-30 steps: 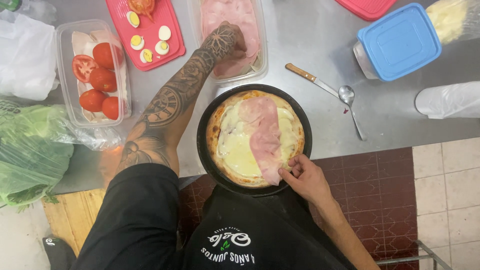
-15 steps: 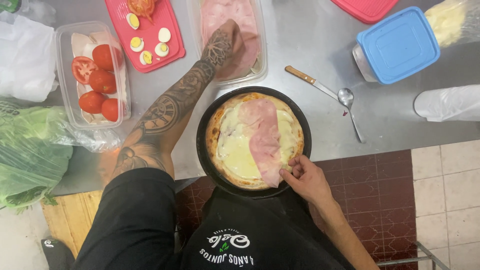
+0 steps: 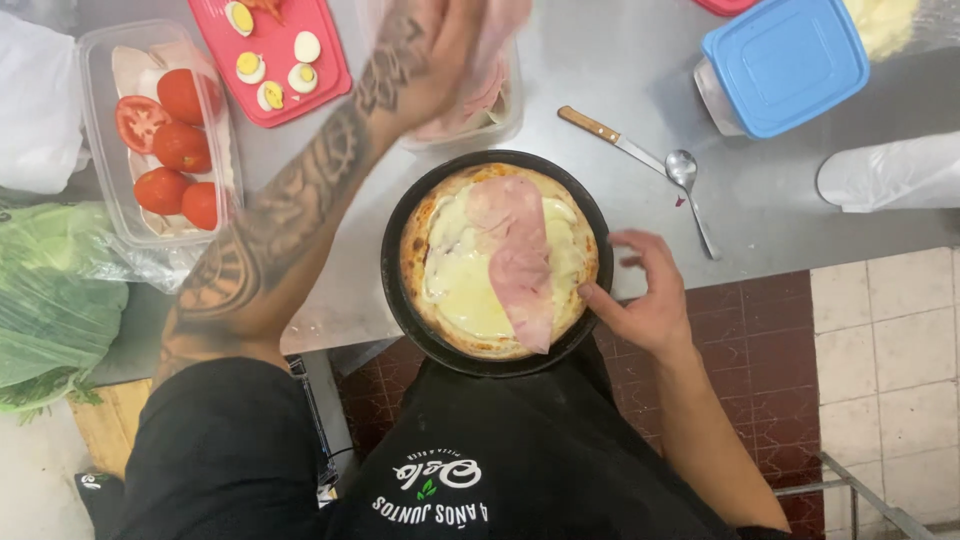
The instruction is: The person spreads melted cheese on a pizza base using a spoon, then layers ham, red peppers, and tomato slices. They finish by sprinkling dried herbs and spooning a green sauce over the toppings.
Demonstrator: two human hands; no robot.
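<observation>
Status: topping in progress. The pizza [image 3: 497,262] sits in a round black pan [image 3: 400,300] at the near edge of the desk [image 3: 760,215], partly overhanging it. The base is covered with melted cheese, and one ham slice [image 3: 518,255] lies down the middle; the cheese on either side is bare. The right hand [image 3: 645,298] is released, fingers spread, thumb touching the pan's right rim. The left hand [image 3: 425,60] is raised over the clear ham tray [image 3: 490,110] toward the far edge and appears to grasp a pink slice, though motion blur hinders confirmation.
</observation>
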